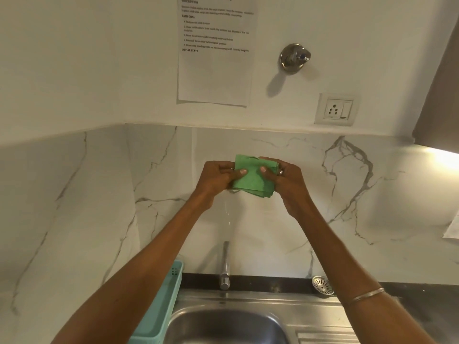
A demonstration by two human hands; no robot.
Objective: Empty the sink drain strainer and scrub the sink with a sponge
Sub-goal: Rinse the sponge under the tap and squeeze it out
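A folded green cleaning cloth or thin sponge is held up in front of the marble backsplash, high above the sink. My left hand grips its left edge with the thumb on top. My right hand grips its right edge, a ring on one finger. A thin stream of water falls from under the cloth toward the tap. The steel sink lies at the bottom of the view. The round metal drain strainer rests on the ledge behind the sink, to the right of the tap.
A teal plastic tray stands at the sink's left edge. On the wall above are a printed instruction sheet, a metal wall valve and a power socket. A dark cabinet hangs at the upper right.
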